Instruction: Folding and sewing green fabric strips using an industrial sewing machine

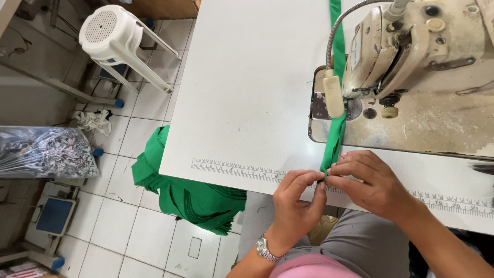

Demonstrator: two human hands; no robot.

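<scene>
A narrow folded green fabric strip point(335, 139) runs from the near table edge up under the sewing machine point(417, 46) and on to the far side. My left hand point(296, 203) and my right hand point(368, 183) meet at the strip's near end, each pinching it between fingertips and thumb right at the table's front edge. A wristwatch sits on my left wrist. The end of the strip is mostly hidden by my fingers.
The white table point(242, 92) carries a printed ruler point(231, 169) along its front edge. A pile of green fabric point(190, 195) lies on the tiled floor at the left. A white plastic stool point(116, 38) stands farther back, with a bag of patterned scraps point(46, 152) at far left.
</scene>
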